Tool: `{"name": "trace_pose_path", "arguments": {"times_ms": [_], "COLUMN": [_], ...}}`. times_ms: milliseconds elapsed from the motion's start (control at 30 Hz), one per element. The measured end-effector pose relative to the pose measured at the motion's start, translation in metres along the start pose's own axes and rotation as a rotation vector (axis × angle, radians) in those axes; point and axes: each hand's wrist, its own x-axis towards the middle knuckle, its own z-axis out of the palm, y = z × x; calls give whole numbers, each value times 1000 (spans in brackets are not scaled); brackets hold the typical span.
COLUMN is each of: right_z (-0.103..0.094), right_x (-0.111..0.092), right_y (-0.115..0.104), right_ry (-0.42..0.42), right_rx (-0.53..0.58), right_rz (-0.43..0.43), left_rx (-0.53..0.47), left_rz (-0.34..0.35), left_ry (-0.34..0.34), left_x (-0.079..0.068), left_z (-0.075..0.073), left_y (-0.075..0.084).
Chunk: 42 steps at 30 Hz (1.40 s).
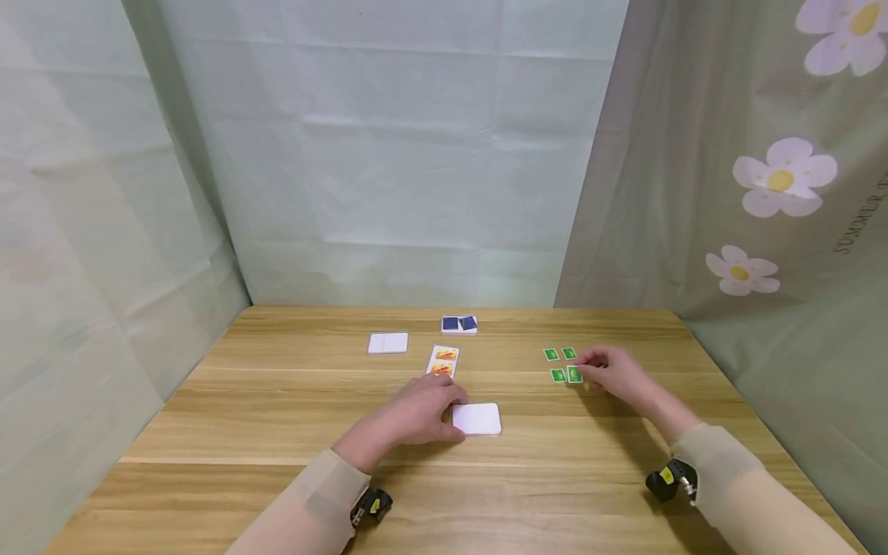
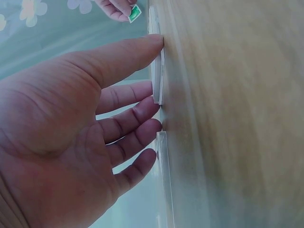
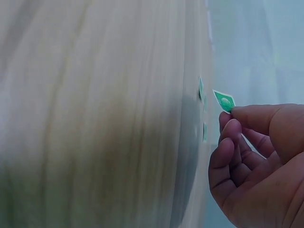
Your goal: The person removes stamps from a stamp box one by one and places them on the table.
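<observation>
My right hand [image 1: 613,374] pinches a small green square card [image 1: 574,375] by its edge, between thumb and fingertip. In the right wrist view the green card [image 3: 224,101] is tilted up off the table, its white border showing. Three similar green squares [image 1: 551,354] lie beside it. My left hand [image 1: 423,408] holds the left end of a blank white card stack [image 1: 479,418] on the table, thumb at the near corner and fingers at the far one. The stack's clear edge [image 2: 158,80] appears in the left wrist view.
Beyond the left hand lies a white card with two orange pictures [image 1: 444,359], partly covered by the fingers. Farther back are a blank white card [image 1: 388,343] and a white card bearing two dark blue squares [image 1: 459,324]. Fabric curtains [image 1: 416,154] surround the wooden table [image 1: 277,401].
</observation>
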Motion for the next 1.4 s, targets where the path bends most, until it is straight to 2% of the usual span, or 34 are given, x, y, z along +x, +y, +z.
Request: {"name": "trace_pose_path", "arguments": {"times_ms": [233, 500, 900, 1133, 1400], "right_z": [-8, -9, -7, -7, -5], "right_x": [9, 16, 21, 23, 25], "right_y": [10, 14, 17, 19, 22], "right_ry": [-17, -22, -38, -29, 1], "right_rx": [-26, -48, -61, -111, -197], "right_rz": [-5, 9, -18, -88, -127], "left_rx": [0, 3, 4, 11, 8], "left_rz": [0, 2, 1, 3, 4], "left_ry": [-5, -4, -9, -3, -2], "left_x": [0, 0, 0, 0, 0], "left_z": [0, -1, -2, -1, -1], "left_y": [0, 0, 1, 0, 0]}}
